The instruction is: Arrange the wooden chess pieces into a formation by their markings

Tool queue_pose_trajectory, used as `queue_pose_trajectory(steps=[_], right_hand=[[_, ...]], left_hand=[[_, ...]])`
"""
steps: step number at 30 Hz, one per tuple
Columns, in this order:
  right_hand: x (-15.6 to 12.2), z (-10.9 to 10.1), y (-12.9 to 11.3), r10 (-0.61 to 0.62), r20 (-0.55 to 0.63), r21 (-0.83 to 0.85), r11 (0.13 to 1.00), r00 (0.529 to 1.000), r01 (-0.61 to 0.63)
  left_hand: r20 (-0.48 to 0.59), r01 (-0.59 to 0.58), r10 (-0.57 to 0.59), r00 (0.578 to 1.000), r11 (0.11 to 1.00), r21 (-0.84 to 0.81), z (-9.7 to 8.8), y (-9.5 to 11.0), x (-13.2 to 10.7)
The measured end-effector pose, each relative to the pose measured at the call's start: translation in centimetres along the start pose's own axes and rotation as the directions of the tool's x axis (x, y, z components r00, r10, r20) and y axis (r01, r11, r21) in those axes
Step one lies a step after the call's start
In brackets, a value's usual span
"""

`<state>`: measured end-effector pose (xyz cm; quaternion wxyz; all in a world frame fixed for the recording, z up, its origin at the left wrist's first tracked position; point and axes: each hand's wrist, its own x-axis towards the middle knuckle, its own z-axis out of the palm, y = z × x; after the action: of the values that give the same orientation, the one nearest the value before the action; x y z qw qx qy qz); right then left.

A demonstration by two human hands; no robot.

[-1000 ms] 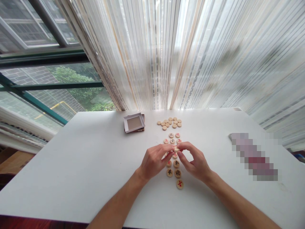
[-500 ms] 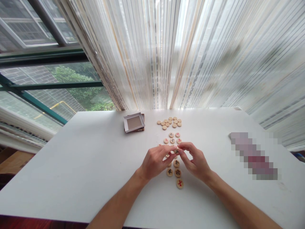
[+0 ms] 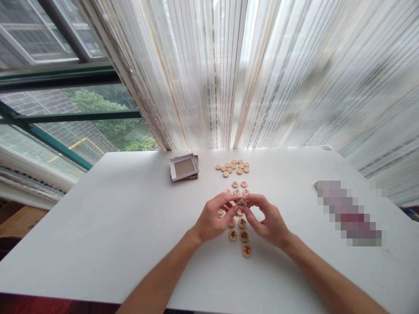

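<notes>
Between my two hands is a round wooden xiangqi piece (image 3: pixel 241 204) with a black character, raised a little above the table. My left hand (image 3: pixel 214 218) pinches its left side with thumb and fingers. From the right, my right hand (image 3: pixel 266 220) grips the other side the same way. Under and around the hands lie several face-up xiangqi pieces, partly covered by my fingers. Nearer me are a black-marked piece (image 3: pixel 232 235), another black one (image 3: pixel 244 236) and a red-marked piece (image 3: pixel 246 250).
Farther back, several pieces (image 3: pixel 230 171) lie blank side up in a loose cluster. A shallow open box (image 3: pixel 184 168) rests at the back, left of them, on a darker part. A pixelated object (image 3: pixel 350 213) lies at the right on the white table (image 3: pixel 114 235). Curtains (image 3: pixel 222 78) hang behind.
The held piece has turned so its black character faces me more fully. My left fingers have shifted slightly upward around it, while the right hand stays nearly in place.
</notes>
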<state>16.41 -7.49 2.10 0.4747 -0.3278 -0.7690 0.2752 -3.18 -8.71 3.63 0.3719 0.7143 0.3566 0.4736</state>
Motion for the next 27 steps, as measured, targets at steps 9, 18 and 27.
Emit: queue_pose_trajectory(steps=[9,18,27], right_hand=[[-0.04,0.25,-0.07,-0.009,0.000,-0.039,0.999,1.000,0.009],[0.20,0.38,-0.49,-0.047,0.031,-0.008,0.999,0.998,0.048],[0.22,0.48,0.05,-0.011,0.002,-0.031,0.999,1.000,0.011]], left_hand=[[-0.036,0.246,-0.255,0.966,0.954,-0.170,0.03,0.02,0.01],[-0.044,0.253,-0.261,0.964,0.958,-0.135,0.14,0.24,0.13],[-0.040,0.231,-0.239,0.970,0.962,-0.143,0.15,0.06,0.11]])
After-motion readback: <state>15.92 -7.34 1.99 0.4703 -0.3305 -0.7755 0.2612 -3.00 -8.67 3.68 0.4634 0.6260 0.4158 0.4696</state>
